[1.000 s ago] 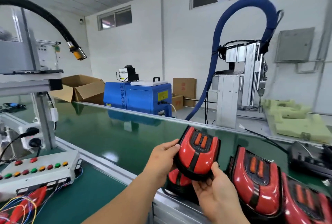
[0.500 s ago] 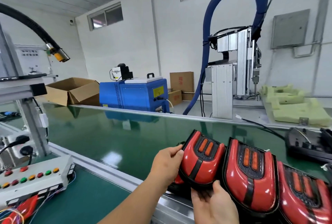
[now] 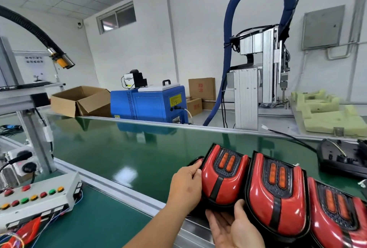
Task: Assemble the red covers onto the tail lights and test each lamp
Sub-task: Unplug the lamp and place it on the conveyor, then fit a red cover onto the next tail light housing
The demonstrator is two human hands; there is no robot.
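- Lowering the lamp is what I've been doing over the last second: the tail light (image 3: 222, 176) in my hands has come down from mid-air and now sits at the lower centre of the frame, its right edge touching the next finished lamp (image 3: 278, 194) in the row.
- My left hand (image 3: 186, 188) curls round the lamp's left side, fingers closed on its rim; that grip is firm.
- My right hand (image 3: 234, 230) lies palm up under the lamp's near edge, fingers spread and cradling, not clamped.
- A third lamp (image 3: 337, 214) sits at the lower right, so I judge this one is joining a line of covered units on the green belt (image 3: 119, 148).
- Its red cover looks seated; I can't tell whether the lamp's weight rests on the belt yet.
- At the lower left, the button box (image 3: 37, 198) waits on the desk, well apart from the lamps; testing looks likely next.
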